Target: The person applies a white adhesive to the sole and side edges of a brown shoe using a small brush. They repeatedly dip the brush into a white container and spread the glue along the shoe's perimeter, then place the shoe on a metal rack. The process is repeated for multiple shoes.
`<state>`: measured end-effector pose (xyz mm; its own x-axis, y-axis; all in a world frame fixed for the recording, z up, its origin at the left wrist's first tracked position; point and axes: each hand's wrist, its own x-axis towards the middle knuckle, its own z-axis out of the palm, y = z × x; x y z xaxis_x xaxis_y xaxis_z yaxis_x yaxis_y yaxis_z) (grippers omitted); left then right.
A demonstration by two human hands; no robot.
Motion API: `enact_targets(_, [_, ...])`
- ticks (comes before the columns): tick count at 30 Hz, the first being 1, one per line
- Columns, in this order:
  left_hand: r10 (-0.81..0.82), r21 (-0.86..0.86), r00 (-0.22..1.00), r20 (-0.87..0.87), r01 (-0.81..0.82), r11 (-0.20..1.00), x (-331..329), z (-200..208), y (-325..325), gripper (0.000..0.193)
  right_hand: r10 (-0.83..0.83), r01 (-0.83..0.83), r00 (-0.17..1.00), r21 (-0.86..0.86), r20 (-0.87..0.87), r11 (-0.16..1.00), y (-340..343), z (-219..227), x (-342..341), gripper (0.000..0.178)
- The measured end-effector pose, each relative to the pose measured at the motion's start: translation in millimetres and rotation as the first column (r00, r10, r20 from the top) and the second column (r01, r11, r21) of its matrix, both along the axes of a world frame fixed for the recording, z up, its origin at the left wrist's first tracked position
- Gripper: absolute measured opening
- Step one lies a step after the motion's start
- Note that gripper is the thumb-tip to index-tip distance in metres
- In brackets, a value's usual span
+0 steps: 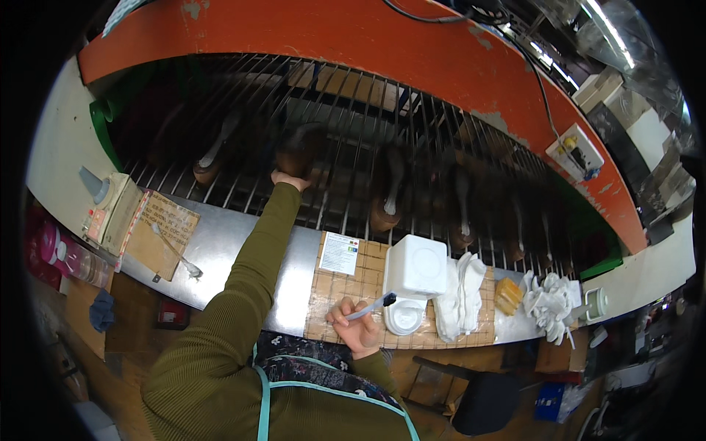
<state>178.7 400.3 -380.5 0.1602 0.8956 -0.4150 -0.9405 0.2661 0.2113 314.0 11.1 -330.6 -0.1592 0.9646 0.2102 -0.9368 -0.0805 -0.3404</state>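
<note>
a dark brown shoe-like piece (296, 153) at the barred rack (332, 192) touches the left hand (292, 181), whose grip cannot be told; the right hand (357, 328) clamps a slim brush (373, 306) near a card of small print (339, 253).

Left hand (290, 179) reaches forward, right hand (359, 332) curls palm up.

the brush (370, 308) has a smooth plastic handle. the table (296, 283) is smooth, shiny metal where bare. near its left end, the card (147, 253) is matt cardboard; near its right, the gloves (550, 300) are matt cloth. the tub (417, 268) is smooth plastic; the panel (294, 33) has chipped paint.
</note>
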Motion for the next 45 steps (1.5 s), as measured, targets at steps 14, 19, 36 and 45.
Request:
enact_targets(14, [-0.565,0.394,0.825,-0.007,0.521,0.757,19.5,69.9,-188.1,0.069,0.025,0.617,-0.702,0.59,0.712,0.52,177.7,69.4,36.3,0.049])
enact_targets(19, [-0.618,0.416,0.777,0.123,0.525,0.743,22.6,70.6,-175.2,0.068,0.217,0.743,-0.588,0.414,0.779,0.526,222.0,33.8,76.0,0.076])
enact_targets(36, [-0.836,0.505,0.537,0.113,0.693,0.514,48.1,54.9,-187.7,0.092,-0.021,0.485,-0.793,0.652,0.608,0.583,129.8,211.8,23.8,0.055])
enact_targets(45, [-0.782,0.562,0.624,0.006,0.644,0.519,-5.7,52.0,-269.5,0.083,-0.46,0.55,-0.387,0.6,0.799,0.581,-20.9,181.6,43.7,0.038])
